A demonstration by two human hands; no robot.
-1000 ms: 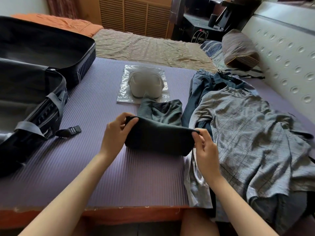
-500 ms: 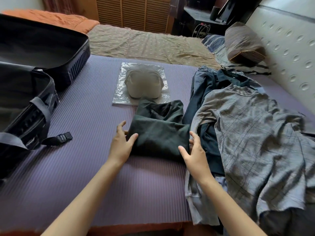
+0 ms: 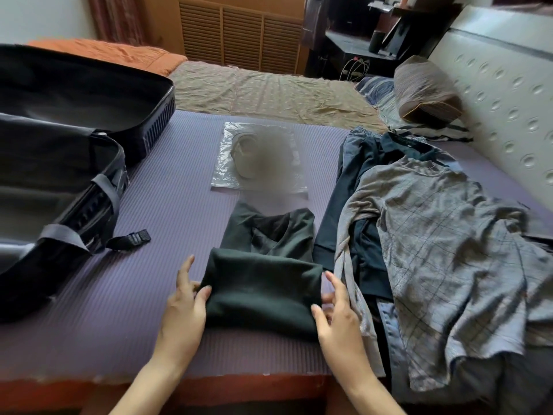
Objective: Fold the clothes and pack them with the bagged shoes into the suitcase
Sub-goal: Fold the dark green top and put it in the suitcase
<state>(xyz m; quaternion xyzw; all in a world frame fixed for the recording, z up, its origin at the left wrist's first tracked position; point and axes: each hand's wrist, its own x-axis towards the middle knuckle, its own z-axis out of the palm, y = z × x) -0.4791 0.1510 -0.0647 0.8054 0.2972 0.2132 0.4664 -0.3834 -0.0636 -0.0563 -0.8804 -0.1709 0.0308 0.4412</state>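
Both pinches released: left hand [image 3: 185, 298], right hand [image 3: 335, 310] now laid loose-fingered, thumbs on top, against sides of folded green garment [image 3: 263, 292], set down at 6 o'clock. Fold judged done; suitcase [image 3: 113, 163] at 9 o'clock next.

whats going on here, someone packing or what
Yes, a person is partway through packing. Their left hand and right hand touch the two sides of a folded dark green garment on the purple ribbed mat. The open black suitcase lies to the left. The clear plastic bag of pale shoes and the crumpled grey checked shirt, which lies on other unfolded clothes, are not yet packed.
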